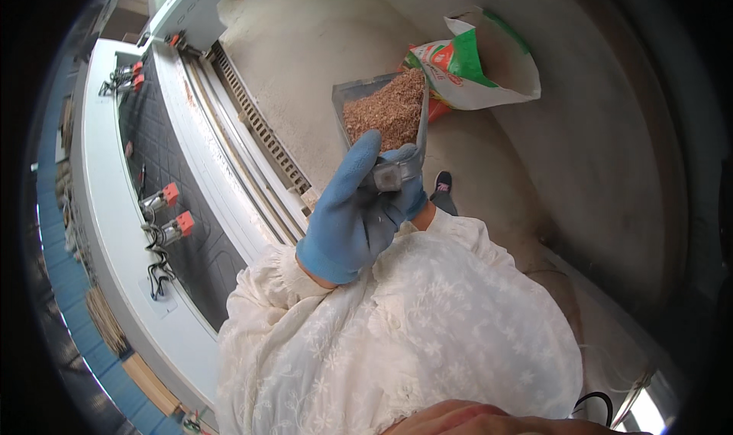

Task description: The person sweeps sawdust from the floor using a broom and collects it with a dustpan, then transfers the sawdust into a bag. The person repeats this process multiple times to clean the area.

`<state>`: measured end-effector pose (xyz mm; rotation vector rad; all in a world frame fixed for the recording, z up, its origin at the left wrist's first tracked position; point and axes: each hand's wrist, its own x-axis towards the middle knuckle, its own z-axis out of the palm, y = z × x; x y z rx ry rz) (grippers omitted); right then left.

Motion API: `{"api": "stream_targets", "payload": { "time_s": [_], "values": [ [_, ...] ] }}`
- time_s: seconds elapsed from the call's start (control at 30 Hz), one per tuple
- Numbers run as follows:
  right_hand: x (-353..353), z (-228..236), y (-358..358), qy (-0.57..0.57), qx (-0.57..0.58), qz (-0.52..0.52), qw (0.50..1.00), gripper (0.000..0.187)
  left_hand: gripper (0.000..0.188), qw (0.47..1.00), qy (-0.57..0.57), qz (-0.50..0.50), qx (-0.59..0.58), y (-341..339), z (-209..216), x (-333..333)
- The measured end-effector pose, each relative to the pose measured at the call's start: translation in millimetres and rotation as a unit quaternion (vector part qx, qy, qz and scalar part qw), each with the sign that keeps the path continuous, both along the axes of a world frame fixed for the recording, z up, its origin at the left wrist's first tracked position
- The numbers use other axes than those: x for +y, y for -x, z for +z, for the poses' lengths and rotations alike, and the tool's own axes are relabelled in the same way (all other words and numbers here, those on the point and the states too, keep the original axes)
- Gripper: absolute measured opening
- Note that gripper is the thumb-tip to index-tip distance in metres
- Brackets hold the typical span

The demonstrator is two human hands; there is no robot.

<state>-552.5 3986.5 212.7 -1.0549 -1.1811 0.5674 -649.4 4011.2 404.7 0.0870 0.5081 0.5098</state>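
Observation:
A grey translucent plastic scoop [344, 95], heaped with reddish-brown wood shavings [389, 108], is held up in front of my chest. My left hand [347, 214], in a blue glove, grips it near the handle [388, 177], the thumb lying up along its near left edge. Close against the handle's right side is my right hand [414, 197], also blue-gloved. Most of that hand is hidden behind the handle and my left hand, though it appears closed around the scoop. Beyond the scoop, a white, green and orange bag [473, 80] leans by the wall with its top gaping.
On my left stands a long white machine [114, 183] with a dark bed [198, 229], red-tipped clamps [172, 225] and a rail with a toothed strip [256, 126]. A grey wall [603, 130] rises on the right. A dark shoe [443, 182] is on the concrete floor [298, 46].

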Motion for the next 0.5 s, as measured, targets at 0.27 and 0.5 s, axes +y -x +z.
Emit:
{"api": "stream_targets", "payload": {
  "time_s": [0.27, 0.5],
  "values": [
    [-44.3, 26.0, -33.4, -0.092, -0.111, -0.072, 0.987, 0.03, 0.043, 0.985, -0.037, -0.168, -0.001, -5.4, 43.8, -28.1],
    [-133.8, 66.0, -65.7, -0.105, -0.025, -0.062, 0.992, 0.023, 0.07, 0.862, -0.205, -0.456, -0.082, -3.8, 67.5, -37.2]
  ]
}}
